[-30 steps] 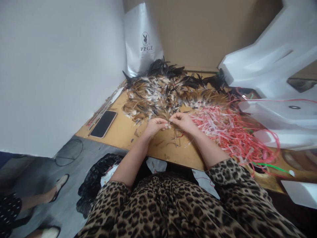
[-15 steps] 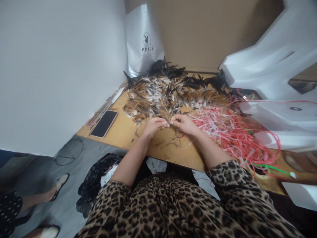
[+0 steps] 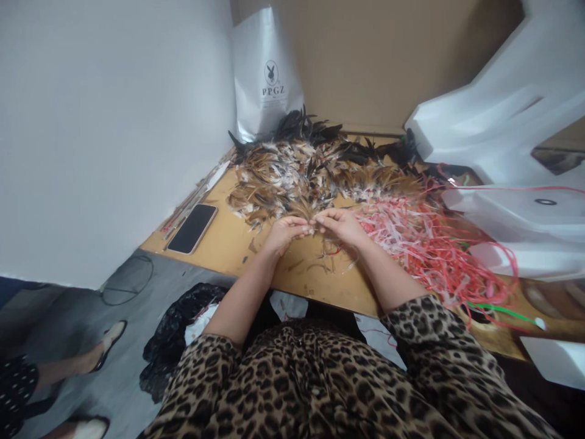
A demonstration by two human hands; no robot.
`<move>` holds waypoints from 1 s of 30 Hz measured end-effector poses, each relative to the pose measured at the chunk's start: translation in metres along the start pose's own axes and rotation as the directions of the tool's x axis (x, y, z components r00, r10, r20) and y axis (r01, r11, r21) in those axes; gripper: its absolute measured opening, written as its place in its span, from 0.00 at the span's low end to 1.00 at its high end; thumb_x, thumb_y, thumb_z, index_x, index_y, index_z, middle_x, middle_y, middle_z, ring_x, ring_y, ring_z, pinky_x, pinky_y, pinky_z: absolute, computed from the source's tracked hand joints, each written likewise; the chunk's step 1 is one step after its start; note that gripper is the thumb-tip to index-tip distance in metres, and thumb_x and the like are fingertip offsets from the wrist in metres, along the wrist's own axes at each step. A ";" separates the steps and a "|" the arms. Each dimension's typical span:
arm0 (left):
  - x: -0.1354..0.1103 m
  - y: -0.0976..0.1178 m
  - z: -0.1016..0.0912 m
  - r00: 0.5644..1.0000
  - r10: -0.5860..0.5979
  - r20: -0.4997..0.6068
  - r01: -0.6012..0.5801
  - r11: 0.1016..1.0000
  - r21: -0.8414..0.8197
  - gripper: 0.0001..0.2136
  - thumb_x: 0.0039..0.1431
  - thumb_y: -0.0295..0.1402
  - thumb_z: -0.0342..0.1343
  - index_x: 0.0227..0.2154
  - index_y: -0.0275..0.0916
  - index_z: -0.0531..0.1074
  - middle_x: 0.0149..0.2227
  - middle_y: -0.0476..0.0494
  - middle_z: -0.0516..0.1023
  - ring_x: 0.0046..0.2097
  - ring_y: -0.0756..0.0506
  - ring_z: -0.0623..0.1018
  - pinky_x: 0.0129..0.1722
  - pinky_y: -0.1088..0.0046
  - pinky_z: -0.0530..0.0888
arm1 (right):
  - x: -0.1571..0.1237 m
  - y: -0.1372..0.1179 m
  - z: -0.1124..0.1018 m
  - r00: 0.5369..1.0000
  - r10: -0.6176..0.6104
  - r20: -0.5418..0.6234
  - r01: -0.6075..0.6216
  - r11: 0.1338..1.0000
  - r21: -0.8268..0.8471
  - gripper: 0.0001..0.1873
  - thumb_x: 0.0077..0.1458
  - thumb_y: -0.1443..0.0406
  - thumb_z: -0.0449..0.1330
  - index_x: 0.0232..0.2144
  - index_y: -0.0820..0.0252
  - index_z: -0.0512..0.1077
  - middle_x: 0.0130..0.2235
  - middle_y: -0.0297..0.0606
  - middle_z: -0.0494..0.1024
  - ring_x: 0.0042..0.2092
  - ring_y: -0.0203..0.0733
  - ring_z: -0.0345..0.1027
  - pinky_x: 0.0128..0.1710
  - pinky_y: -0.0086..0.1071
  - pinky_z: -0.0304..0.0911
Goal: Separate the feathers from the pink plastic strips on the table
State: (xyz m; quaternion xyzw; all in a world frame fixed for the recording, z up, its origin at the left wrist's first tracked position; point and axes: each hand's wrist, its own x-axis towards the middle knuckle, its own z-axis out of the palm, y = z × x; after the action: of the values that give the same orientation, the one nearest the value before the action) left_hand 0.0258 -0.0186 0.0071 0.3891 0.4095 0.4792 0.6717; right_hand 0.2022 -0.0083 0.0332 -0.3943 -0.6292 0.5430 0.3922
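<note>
My left hand (image 3: 287,233) and my right hand (image 3: 339,225) meet fingertip to fingertip at the near side of a feather pile (image 3: 283,174). Both are closed in a pinch on a small bunch of brown feathers (image 3: 309,212), whose pale quill ends point toward me. The exact grip of each finger is too small to make out. Loose feather bits (image 3: 320,262) lie on the tabletop (image 3: 292,277) below my hands. Close to my right wrist spreads a tangle of pink and red plastic strips (image 3: 411,244).
A phone (image 3: 192,228) lies at the table's left. Behind the feathers stands a silver bag (image 3: 267,73). White machine housing (image 3: 503,122) rises at the right. On the floor are a black plastic bag (image 3: 176,335) and another person's foot (image 3: 103,350).
My right fingers have shifted slightly at the quill ends. Otherwise my hands and the bunch stay in nearly the same place.
</note>
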 end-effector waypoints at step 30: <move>0.003 -0.002 -0.001 0.998 0.066 -0.006 -0.066 0.996 0.061 0.15 0.34 0.32 0.66 0.27 0.33 0.71 0.25 0.47 0.76 0.25 0.54 0.72 0.29 0.77 0.67 | 0.001 0.005 -0.006 0.994 -0.092 -0.051 0.082 0.981 -0.178 0.15 0.46 0.59 0.60 0.35 0.63 0.72 0.31 0.38 0.76 0.30 0.35 0.67 0.34 0.30 0.63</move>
State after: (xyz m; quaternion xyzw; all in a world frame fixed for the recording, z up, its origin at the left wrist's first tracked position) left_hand 0.0266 -0.0162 0.0041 0.4207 0.4134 0.4900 0.6418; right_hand 0.2081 -0.0046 0.0294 -0.4151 -0.6795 0.4558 0.3976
